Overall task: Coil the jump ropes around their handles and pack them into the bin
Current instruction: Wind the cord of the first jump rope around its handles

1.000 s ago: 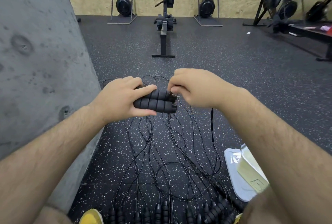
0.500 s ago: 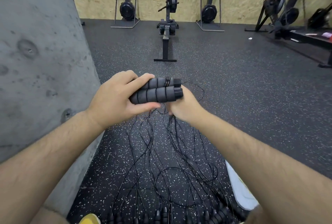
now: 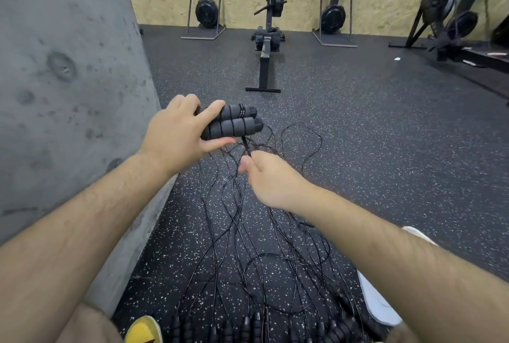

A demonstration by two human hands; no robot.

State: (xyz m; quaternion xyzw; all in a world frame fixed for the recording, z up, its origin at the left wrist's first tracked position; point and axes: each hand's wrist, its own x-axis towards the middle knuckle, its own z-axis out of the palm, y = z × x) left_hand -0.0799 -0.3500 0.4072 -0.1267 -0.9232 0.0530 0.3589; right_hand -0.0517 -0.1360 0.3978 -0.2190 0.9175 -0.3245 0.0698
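My left hand [image 3: 179,133] grips a pair of black foam jump rope handles [image 3: 234,123] held side by side above the floor, with a few turns of thin black cord around them. Below and to the right, my right hand [image 3: 271,178] pinches that rope's cord [image 3: 247,147] just under the handles. Several other black jump ropes [image 3: 248,246] lie tangled on the speckled floor, their handles [image 3: 248,326] lined up along the bottom edge. Part of the white bin [image 3: 377,301] shows at the lower right, mostly hidden by my right forearm.
A grey concrete wall [image 3: 68,81] stands close on the left. Rowing machines [image 3: 268,26] and other gym equipment [image 3: 454,20] line the far plywood wall. A yellow shoe [image 3: 144,329] shows at the bottom. Black speckled rubber floor [image 3: 385,136] spreads to the right.
My right hand dropped from beside the handles to below them, drawing the cord down. My left hand raised the handles slightly and more cord now sits around them.
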